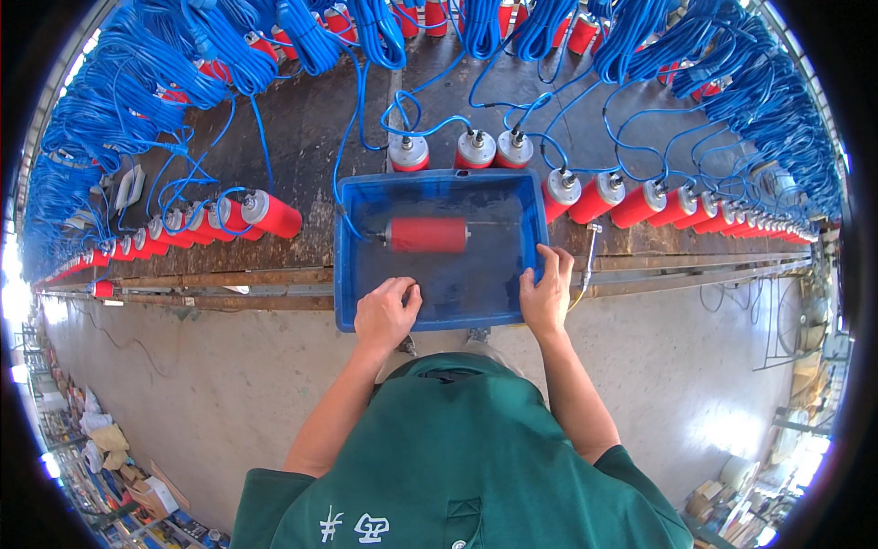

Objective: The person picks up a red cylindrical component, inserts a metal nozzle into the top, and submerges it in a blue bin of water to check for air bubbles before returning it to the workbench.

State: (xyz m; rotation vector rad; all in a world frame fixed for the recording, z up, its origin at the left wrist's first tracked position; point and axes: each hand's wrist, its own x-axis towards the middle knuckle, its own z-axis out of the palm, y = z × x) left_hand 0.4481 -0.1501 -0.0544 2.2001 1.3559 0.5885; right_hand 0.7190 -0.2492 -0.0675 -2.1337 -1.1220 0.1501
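Note:
A blue plastic tub [345, 274] holds shallow water at the table's front edge. In it a red cylinder [427, 234] with metal ends lies on its side, a blue cable [345, 197] running from its left end over the rim. Over the tub's near left part is my left hand [388, 311], apart from the cylinder. Its fingers are curled, and nothing shows in them. At the tub's right side, my right hand [546, 288] straddles the rim, thumb on the inner side and fingers on the outer side; the exact contact is partly hidden.
Several red cylinders [272, 214] lean in a row at left, and more [599, 197] at right. Three stand upright behind the tub [476, 149]. Coiled blue cables [380, 32] crowd the far side of the dark table [302, 137]. A thin metal nozzle [592, 247] stands beside my right hand.

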